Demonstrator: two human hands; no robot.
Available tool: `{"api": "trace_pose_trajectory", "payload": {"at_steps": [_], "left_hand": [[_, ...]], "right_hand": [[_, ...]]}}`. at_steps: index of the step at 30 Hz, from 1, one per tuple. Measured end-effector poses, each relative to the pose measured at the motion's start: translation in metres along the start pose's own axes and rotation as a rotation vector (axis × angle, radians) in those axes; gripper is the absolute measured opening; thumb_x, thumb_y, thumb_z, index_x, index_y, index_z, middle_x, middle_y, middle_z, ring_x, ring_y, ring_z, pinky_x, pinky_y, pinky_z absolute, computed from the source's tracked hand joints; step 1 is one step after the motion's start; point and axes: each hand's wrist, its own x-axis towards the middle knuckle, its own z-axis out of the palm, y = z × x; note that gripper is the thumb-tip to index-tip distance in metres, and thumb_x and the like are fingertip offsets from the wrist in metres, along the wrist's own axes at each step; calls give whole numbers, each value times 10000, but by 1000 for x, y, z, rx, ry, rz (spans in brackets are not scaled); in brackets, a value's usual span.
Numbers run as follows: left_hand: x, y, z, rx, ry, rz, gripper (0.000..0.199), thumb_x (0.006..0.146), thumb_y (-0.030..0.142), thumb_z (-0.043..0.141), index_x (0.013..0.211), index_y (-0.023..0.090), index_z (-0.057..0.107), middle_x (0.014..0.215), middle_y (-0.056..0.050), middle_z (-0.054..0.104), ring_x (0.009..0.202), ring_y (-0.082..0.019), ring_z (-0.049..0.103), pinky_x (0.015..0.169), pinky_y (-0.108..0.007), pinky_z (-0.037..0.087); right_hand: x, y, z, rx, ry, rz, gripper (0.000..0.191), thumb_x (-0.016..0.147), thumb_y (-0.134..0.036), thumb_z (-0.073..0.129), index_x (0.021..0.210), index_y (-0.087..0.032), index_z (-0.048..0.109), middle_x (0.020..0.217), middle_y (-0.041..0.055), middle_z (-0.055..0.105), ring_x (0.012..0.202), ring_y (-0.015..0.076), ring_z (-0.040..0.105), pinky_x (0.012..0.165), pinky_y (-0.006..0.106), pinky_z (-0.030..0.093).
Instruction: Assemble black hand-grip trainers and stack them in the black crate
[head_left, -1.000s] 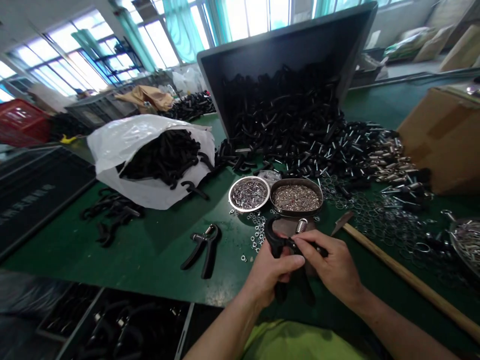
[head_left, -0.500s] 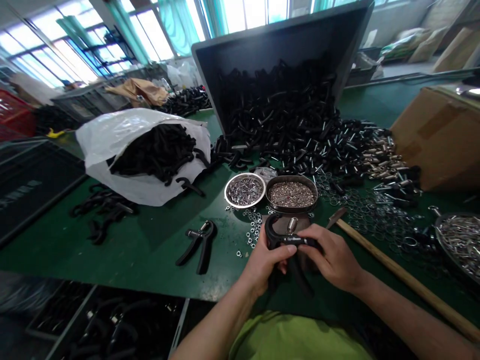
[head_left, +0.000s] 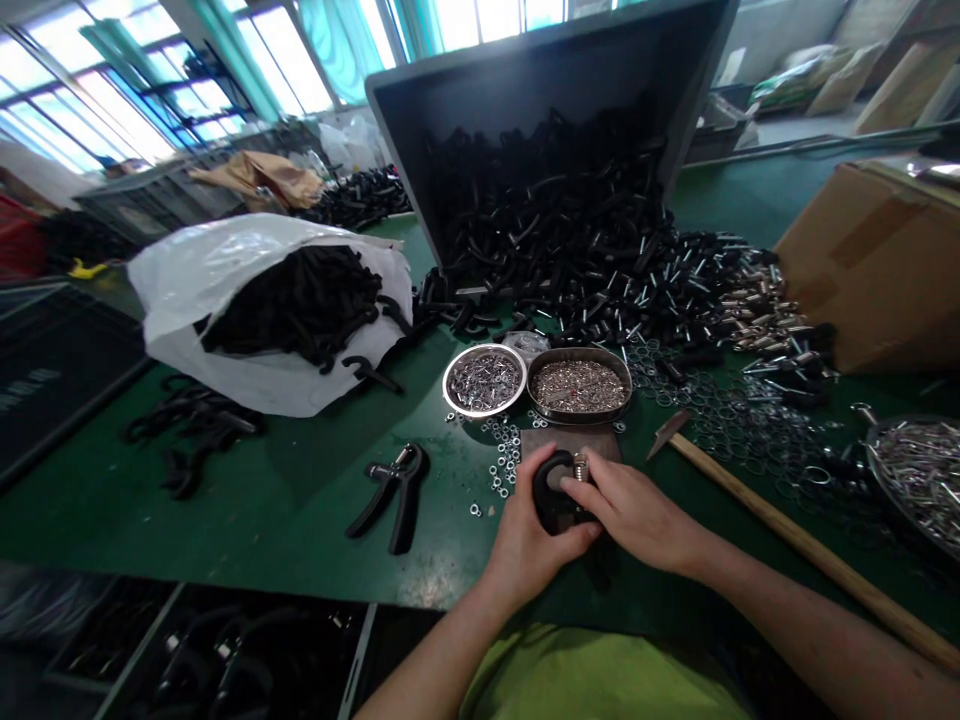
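Observation:
My left hand [head_left: 517, 540] is wrapped round a black curved hand grip [head_left: 553, 490], close to the table's front edge. The fingers of my right hand [head_left: 637, 515] pinch a metal spring [head_left: 580, 468] at the top of that grip. A flat metal plate [head_left: 534, 441] lies just beyond the hands. To the left, a black hand grip with a spring [head_left: 403, 500] lies on the green table with its legs spread. Small nuts [head_left: 504, 470] are scattered beside my left hand.
Two metal bowls [head_left: 484, 408] [head_left: 579, 412] of small parts stand beyond the hands. A hammer [head_left: 795, 535] lies at the right. Behind are a grey crate [head_left: 555, 85] spilling black handles, a white sack [head_left: 187, 280] and a cardboard box [head_left: 862, 270].
My right hand has moved left from the grip's right part to its spring. The grip has turned, and the spring now sits between my fingers. The view has shifted slightly.

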Motion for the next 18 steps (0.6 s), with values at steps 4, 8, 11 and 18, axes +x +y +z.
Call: {"api": "trace_pose_trajectory", "payload": {"at_steps": [4,8,11,18], "left_hand": [[-1,-4,1,-10,-74,0,807,601,207,746,1289,236,326,1167,-63,556,1050,-235,568,901,-372,465],[5,-13,9,-89,-128,-7,783,569,142,720,1247,231,339,1088,-35,578,950,-197,595,814,-309,490],[10,-23,17,-110,-139,-74,772,574,127,701,1243,229,329,1020,-15,594,835,-165,608,727,-279,496],[49,-28,-21,300,-4,123,443,718,223,667,1142,204,539,1102,-67,578,1039,-218,540,894,-357,438]], "right_hand": [[-2,-3,-1,-137,-96,-2,215,929,-312,342,904,-162,494,805,106,651,769,231,630,629,295,376],[2,2,3,-222,-152,52,224,914,-271,352,956,-128,518,836,136,677,749,236,654,597,292,369],[9,15,6,-313,-161,50,275,916,-292,347,974,-112,546,847,152,688,746,257,660,594,308,381],[64,21,-25,-495,-272,-155,359,894,-467,442,805,-210,677,785,90,700,743,261,655,628,332,426]]}}
